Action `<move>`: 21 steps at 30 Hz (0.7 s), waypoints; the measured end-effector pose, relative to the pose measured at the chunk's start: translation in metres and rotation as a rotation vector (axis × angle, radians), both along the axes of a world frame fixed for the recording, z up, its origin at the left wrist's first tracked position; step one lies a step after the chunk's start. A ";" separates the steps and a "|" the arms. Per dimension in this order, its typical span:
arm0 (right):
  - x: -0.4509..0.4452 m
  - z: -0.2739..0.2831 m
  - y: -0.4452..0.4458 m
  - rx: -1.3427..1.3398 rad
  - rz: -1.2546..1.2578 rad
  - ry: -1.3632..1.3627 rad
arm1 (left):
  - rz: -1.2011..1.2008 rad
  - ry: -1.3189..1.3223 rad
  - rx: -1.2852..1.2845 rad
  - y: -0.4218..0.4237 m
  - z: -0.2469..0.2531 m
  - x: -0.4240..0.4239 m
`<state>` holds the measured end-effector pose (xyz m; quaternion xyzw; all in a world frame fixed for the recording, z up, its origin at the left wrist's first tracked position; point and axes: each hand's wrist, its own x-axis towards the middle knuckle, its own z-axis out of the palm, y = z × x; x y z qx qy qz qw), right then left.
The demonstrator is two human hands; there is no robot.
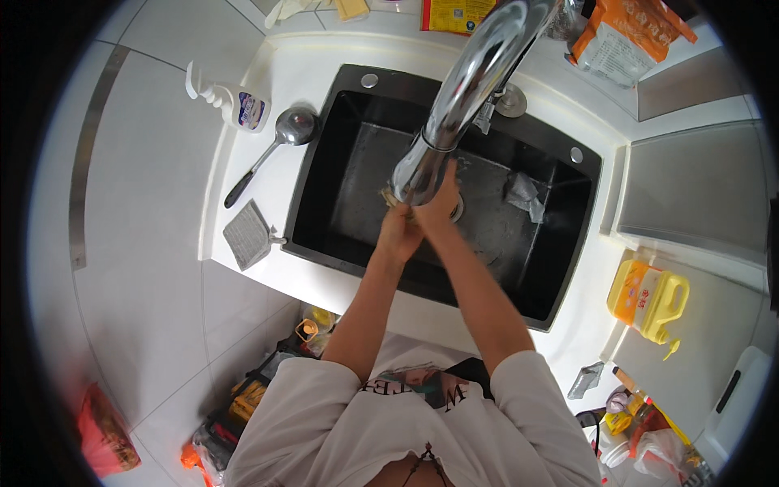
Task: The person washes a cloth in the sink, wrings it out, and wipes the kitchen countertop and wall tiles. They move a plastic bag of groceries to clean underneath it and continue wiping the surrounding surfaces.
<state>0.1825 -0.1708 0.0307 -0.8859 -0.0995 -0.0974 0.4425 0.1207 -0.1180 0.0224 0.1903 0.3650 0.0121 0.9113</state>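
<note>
Both hands are close together over the black sink (pixel 359 255), partly hidden by the chrome faucet (pixel 420 173). My left hand (pixel 400 234) is closed around a small tan item (pixel 387 196), of which only bits show beside the spout; what it is cannot be made out. Against the left one lies my right hand (pixel 439 207), its fingers pointing away from me along the spout's right side. Whether it grips the tan item too is hidden. Behind my right wrist, part of the round drain (pixel 457 208) shows. Crumpled clear plastic (pixel 524 196) lies at the basin's right.
Left of the sink are a metal ladle (pixel 296 126), a spray bottle (pixel 243 108) and a grey cloth (pixel 248 234). A yellow jug (pixel 648 301) stands on the right. At the back, an orange-and-white package (pixel 627 45) sits near a yellow-and-red packet (pixel 456 15).
</note>
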 end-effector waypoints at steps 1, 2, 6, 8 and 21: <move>-0.022 0.010 0.016 -0.049 -0.142 -0.036 | -0.007 0.041 -0.016 0.004 -0.005 0.000; -0.049 0.030 0.043 -0.089 -0.268 -0.070 | -0.107 -0.195 0.125 0.021 -0.033 -0.015; -0.030 -0.028 0.022 0.052 0.005 0.260 | 0.060 -0.392 -0.255 0.012 -0.034 -0.031; 0.027 -0.103 -0.016 0.271 0.081 0.442 | 0.042 -0.183 -0.157 -0.015 -0.007 0.000; 0.034 -0.030 -0.010 0.052 0.055 0.243 | 0.041 -0.138 -0.045 -0.009 0.002 -0.015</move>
